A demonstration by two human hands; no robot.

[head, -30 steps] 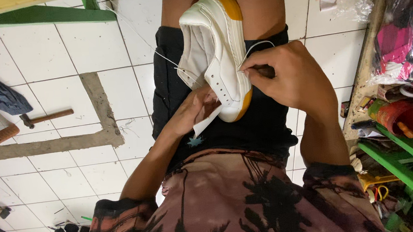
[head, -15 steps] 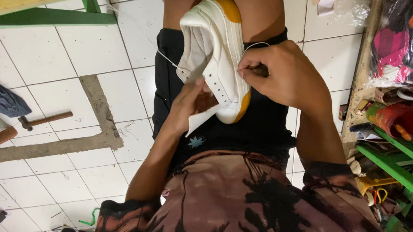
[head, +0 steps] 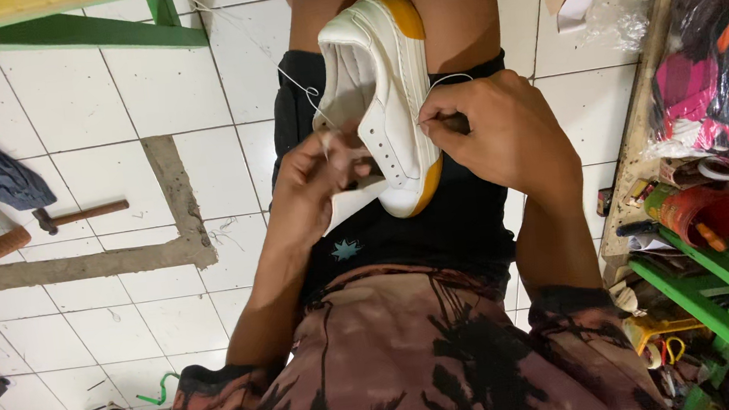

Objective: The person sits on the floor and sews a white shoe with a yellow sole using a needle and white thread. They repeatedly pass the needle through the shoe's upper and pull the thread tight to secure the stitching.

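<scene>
Between a seated person's knees, a white sneaker (head: 386, 97) w/ yellow sole stands clamped, toe toward the lap. Right hand (head: 499, 132) is closed on a small dark tool at the shoe's side; left hand (head: 318, 178) pinches white thread (head: 292, 75) running up past the shoe. Hammer (head: 80, 214) lies on tiled floor (head: 153, 100) nearby.

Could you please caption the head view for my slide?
Left hand and right hand stitch a white shoe clamped between the knees.

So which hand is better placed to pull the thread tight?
Probably the left hand: its fingers pinch the thread running off the white shoe. The right hand is pressed against the shoe's side.
</scene>
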